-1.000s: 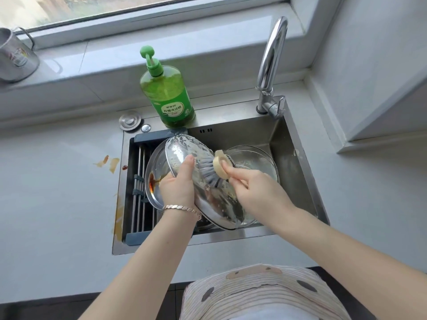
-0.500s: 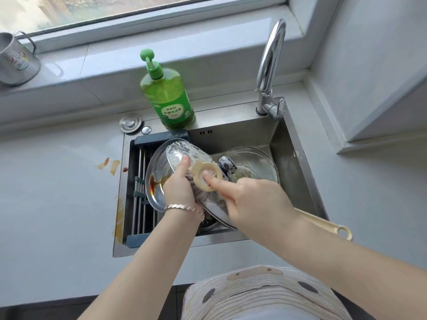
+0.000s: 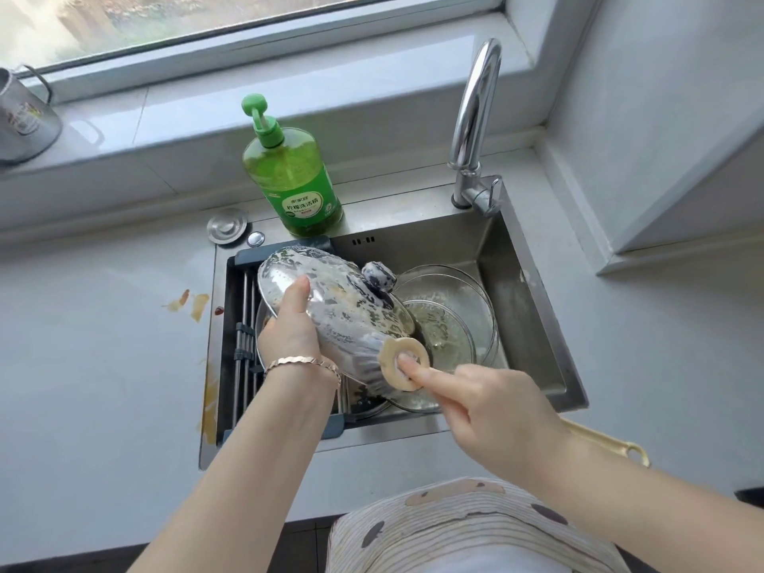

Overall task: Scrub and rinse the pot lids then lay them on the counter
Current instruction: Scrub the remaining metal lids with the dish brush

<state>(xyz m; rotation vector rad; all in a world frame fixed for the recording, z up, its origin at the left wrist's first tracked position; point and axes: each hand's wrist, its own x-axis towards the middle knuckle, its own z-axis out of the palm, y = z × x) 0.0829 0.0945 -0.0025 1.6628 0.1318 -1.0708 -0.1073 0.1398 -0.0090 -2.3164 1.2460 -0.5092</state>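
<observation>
A soapy glass pot lid (image 3: 343, 308) with a dark knob (image 3: 378, 275) is tilted over the steel sink (image 3: 533, 324). My left hand (image 3: 291, 332) grips its left rim, thumb on the glass. My right hand (image 3: 492, 403) holds a cream dish brush (image 3: 403, 363), with the forefinger pressed on the round head, which touches the lid's lower right edge. The brush handle sticks out behind my wrist. A second glass lid (image 3: 454, 320) lies in the basin to the right. Another rim shows under my left hand.
A green dish soap bottle (image 3: 297, 175) stands on the sink's back ledge beside a drain plug (image 3: 226, 227). The faucet (image 3: 475, 117) arches at the back right. A drying rack (image 3: 244, 337) fills the sink's left side. Brown stains (image 3: 190, 303) mark the white counter on the left. A metal mug (image 3: 22, 117) sits on the windowsill.
The brush has swept from the lid's upper middle down to its lower right edge. The lid has turned so that its knob shows, and it is more covered in foam.
</observation>
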